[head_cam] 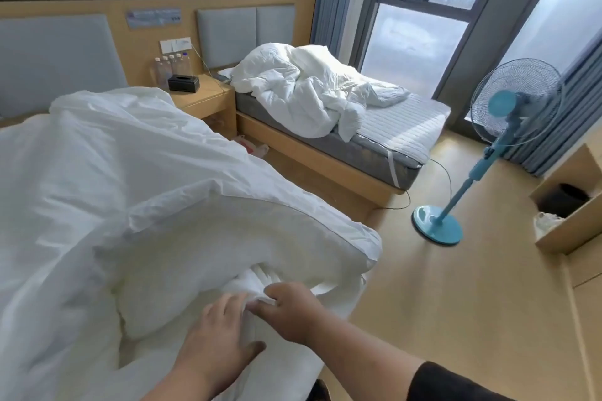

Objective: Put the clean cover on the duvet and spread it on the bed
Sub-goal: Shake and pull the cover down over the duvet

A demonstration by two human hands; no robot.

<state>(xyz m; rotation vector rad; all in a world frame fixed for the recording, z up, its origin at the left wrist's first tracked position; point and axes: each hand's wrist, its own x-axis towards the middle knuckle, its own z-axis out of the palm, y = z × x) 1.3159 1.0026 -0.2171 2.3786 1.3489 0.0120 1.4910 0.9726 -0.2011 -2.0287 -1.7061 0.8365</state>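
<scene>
Head cam: right hand (290, 311) pinching cover (163, 205) hem; left hand (221, 332) flat beside; duvet (257, 277) just beyond fingertips.

- The white cover (136, 179) is lying rumpled and puffed along the bed, its open mouth gaping at the foot edge.
- The quilted white duvet (257, 280) is showing inside that opening.
</scene>
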